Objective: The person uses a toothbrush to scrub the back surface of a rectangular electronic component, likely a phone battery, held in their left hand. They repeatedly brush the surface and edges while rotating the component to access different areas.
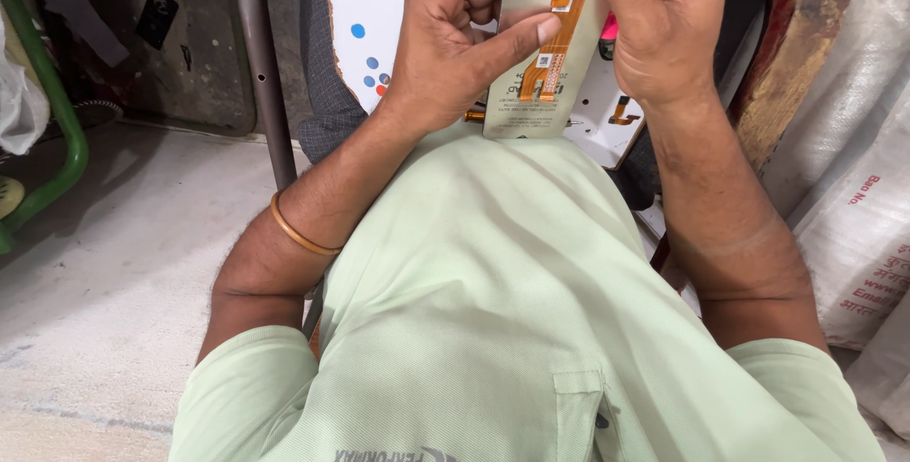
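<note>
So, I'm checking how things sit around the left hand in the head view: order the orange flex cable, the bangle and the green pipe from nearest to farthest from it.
1. Orange flex cable: on the panel, right at the left hand's index fingertip.
2. Bangle: down the same arm, on the forearm.
3. Green pipe: far left edge, by the floor.

A white work board [384,7] is resting across the person's lap, partly hidden behind the hands. Small blue and red dots [372,59] are lying on its left part, and a small orange flex strip [623,111] is sitting near its lower right corner. Below, a pale concrete floor [123,263] is showing.
</note>
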